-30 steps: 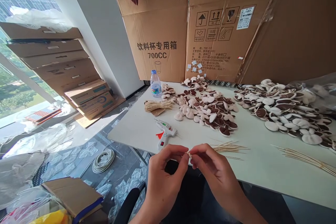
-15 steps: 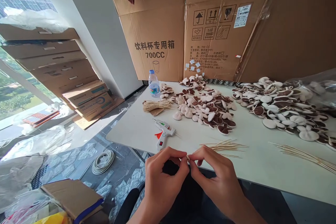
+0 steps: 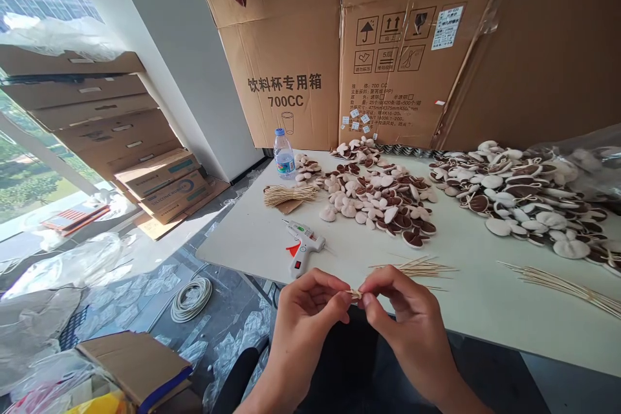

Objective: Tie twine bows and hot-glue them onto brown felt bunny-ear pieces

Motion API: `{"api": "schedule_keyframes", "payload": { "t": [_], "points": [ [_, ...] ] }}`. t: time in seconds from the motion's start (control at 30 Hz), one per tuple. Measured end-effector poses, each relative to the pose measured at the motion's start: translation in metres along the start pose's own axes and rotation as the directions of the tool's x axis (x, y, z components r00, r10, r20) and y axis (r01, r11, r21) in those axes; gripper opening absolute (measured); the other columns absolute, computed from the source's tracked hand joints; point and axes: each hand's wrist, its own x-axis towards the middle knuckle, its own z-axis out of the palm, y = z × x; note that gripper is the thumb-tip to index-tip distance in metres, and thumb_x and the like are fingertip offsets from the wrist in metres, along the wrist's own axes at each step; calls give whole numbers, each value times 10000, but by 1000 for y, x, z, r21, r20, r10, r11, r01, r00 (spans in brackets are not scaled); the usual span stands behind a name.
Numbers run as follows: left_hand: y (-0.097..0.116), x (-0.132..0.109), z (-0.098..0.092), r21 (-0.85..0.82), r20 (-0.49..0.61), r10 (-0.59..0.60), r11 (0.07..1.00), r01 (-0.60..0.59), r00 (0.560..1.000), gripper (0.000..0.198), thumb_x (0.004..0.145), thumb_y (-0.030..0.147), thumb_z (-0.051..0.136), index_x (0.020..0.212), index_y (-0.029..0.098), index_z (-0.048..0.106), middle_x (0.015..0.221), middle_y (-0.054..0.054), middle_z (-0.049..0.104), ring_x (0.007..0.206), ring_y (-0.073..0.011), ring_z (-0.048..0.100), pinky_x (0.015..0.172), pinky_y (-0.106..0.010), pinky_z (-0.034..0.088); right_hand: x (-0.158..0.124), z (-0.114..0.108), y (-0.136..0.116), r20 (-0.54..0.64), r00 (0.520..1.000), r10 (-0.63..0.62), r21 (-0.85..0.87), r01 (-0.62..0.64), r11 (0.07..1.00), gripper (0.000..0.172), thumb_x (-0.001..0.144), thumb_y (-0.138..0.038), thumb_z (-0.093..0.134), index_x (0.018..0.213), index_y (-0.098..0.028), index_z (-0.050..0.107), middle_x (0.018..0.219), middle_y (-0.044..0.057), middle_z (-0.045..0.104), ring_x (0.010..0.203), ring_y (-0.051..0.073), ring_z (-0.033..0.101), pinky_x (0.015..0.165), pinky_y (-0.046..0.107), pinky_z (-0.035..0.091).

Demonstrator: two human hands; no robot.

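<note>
Just past the table's front edge, both hands meet fingertip to fingertip. My left hand [image 3: 310,317] pinches one end of a small cream-coloured twisted strand [image 3: 356,294]. At its other end, the thumb and forefinger of my right hand [image 3: 405,320] are closed too. Most of the strand hides behind the fingertips, so its exact kind cannot be made out. Thin pale sticks [image 3: 422,267] lie on the table beyond my right hand. Beyond my left hand rests a white glue gun [image 3: 305,244] with a red trigger.
A heap of brown-and-white plush pieces [image 3: 383,197] covers the table's middle, with another plush heap [image 3: 524,194] at right. A stick bundle [image 3: 290,195] and water bottle [image 3: 284,156] stand at left. More sticks [image 3: 563,288] lie right. Cardboard [image 3: 291,45] lines the back.
The hands have shifted slightly right and their fingertips have drawn a little apart. More of the pale strand shows between them. The things on the table are unmoved.
</note>
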Motion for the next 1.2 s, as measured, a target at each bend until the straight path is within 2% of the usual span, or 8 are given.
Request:
{"api": "schedule_keyframes", "payload": {
  "t": [0.1, 0.17, 0.27, 0.33, 0.53, 0.87, 1.03, 1.2],
  "points": [
    [-1, 0, 2, 62, -9, 41, 997, -41, 999, 176, 873, 333, 858, 837, 175, 790, 796, -47, 798, 666, -153, 687, 656, -240, 566, 2, -1, -1, 2, 1000, 30, 27, -30, 999, 92, 972, -256, 700, 880, -249, 697, 818, 3, 699, 760, 178, 677, 716, 249, 582],
    [-2, -1, 2, 244, -18, 144, 960, -136, 989, 90, 891, 272, 808, 842, 197, 796, 777, -34, 799, 685, -173, 713, 669, -255, 569, 5, -3, -3, 43, 999, 23, -16, -22, 1000, 90, 973, -254, 697, 883, -251, 698, 822, 1, 705, 768, 179, 683, 716, 243, 583],
    [-2, -3, 1, 534, 8, 341, 794, -292, 940, 131, 888, 140, 737, 863, 232, 827, 735, -3, 789, 666, -165, 720, 679, -255, 549, 8, -6, -7, 144, 990, -5, -107, 20, 994, 101, 995, -257, 681, 895, -255, 697, 818, -4, 713, 772, 182, 691, 737, 248, 583],
    [-4, -4, 0, 616, 59, 426, 696, -368, 903, 200, 875, 94, 713, 898, 242, 846, 752, -5, 791, 659, -164, 725, 666, -257, 544, 9, -7, -6, 190, 981, -41, -169, 74, 983, 116, 1015, -259, 662, 903, -263, 696, 807, -13, 722, 748, 178, 696, 736, 246, 583],
    [-10, -8, -6, 710, 159, 443, 570, -414, 882, 221, 891, 82, 719, 931, 240, 869, 787, -40, 824, 718, -202, 781, 726, -300, 559, 5, -12, 11, 204, 956, -212, -324, 271, 906, 87, 1001, -287, 700, 915, -292, 711, 811, -22, 764, 683, 183, 731, 687, 244, 586],
    [-15, -11, -4, 664, 80, 435, 648, -374, 897, 135, 818, 104, 776, 823, 210, 859, 695, -44, 803, 620, -192, 747, 672, -306, 535, 0, -12, 16, 205, 938, -280, -385, 340, 858, 103, 966, -264, 699, 886, -297, 644, 748, -40, 698, 627, 165, 675, 651, 242, 544],
    [-10, -17, 2, 550, -15, 407, 766, -332, 913, 79, 809, 164, 791, 773, 205, 849, 637, -34, 783, 544, -174, 713, 604, -282, 531, -7, -6, 8, 132, 974, -186, -329, 220, 918, 133, 992, -314, 674, 864, -284, 648, 766, -17, 670, 685, 176, 649, 700, 245, 539],
    [-5, -21, 7, 441, -145, 272, 879, -184, 952, 67, 745, 230, 845, 684, 207, 832, 544, -24, 727, 522, -180, 704, 583, -263, 536, -13, -4, 8, 46, 995, -84, -171, 91, 981, 107, 971, -329, 672, 877, -279, 686, 850, 7, 709, 782, 184, 683, 706, 193, 571]
  ]
}}
